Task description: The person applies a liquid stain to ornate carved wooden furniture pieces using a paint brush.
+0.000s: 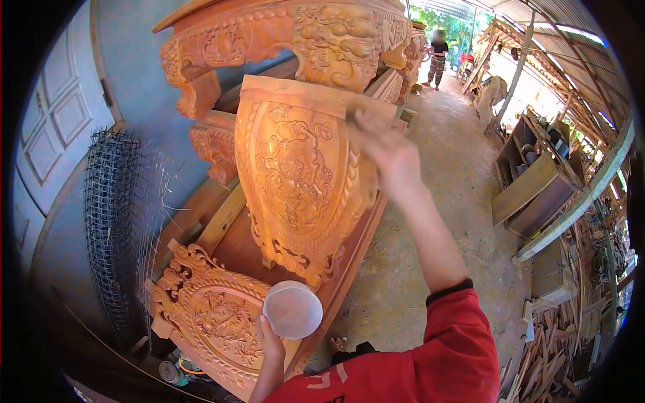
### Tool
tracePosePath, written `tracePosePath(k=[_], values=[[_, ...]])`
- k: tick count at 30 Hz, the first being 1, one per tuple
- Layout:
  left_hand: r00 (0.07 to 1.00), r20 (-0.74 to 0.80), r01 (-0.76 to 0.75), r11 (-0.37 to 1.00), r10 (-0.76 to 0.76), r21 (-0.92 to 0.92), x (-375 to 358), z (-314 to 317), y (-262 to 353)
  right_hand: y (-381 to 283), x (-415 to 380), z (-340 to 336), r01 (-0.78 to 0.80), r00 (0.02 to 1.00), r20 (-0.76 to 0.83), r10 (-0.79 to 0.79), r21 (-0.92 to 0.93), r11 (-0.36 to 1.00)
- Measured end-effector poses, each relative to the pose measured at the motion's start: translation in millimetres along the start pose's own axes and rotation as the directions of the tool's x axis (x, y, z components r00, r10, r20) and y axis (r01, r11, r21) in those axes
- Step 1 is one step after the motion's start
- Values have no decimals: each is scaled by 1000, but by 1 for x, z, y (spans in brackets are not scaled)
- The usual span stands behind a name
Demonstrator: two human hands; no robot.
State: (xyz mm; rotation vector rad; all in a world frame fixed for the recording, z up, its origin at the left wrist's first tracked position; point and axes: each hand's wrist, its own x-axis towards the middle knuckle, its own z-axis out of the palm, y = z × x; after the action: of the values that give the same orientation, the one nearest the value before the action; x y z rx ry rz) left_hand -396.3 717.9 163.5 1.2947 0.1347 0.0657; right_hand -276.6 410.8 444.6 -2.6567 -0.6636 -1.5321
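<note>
My left hand [269,341] holds a round white bowl [293,310] by its side, low in front of me. The bowl's inside looks pale, and I cannot make out what it contains. A carved orange wooden panel [295,168] leans upright, with raised figures inside a rope-like border. Over its upper right edge is my right hand [384,144], smeared by motion. Whether its fingers hold anything cannot be seen. Below the bowl and to its left lies a second carved panel [225,316] with a similar pattern and a pierced, scrolled end.
Behind the panel stands a large carved wooden table [342,43]. Rolled black mesh [113,221] stands by the blue wall at left. A dirt path [443,201] runs along the right, past a wooden cabinet [531,181] and scrap wood [547,356]. Another person [437,60] stands far back.
</note>
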Motion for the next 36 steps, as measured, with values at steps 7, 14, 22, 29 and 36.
tracePosePath(k=[7, 14, 22, 29, 36], values=[[980, 197, -35, 999, 30, 23, 9, 33, 17, 1, -23, 13, 192, 981, 42, -187, -194, 962], [986, 127, 117, 992, -111, -39, 30, 42, 12, -53, -90, 17, -178, 860, 504, -81, 445, 878], [982, 134, 144, 985, -131, -99, 33, 28, 19, 18, 2, -13, -110, 961, -234, 145, 159, 981], [966, 115, 247, 958, -232, -145, 58, -6, 14, -68, -79, 28, 61, 971, 228, -72, 57, 997], [959, 150, 269, 941, -242, -205, 76, -24, 7, -105, -111, 73, -336, 618, 772, 146, 92, 937]])
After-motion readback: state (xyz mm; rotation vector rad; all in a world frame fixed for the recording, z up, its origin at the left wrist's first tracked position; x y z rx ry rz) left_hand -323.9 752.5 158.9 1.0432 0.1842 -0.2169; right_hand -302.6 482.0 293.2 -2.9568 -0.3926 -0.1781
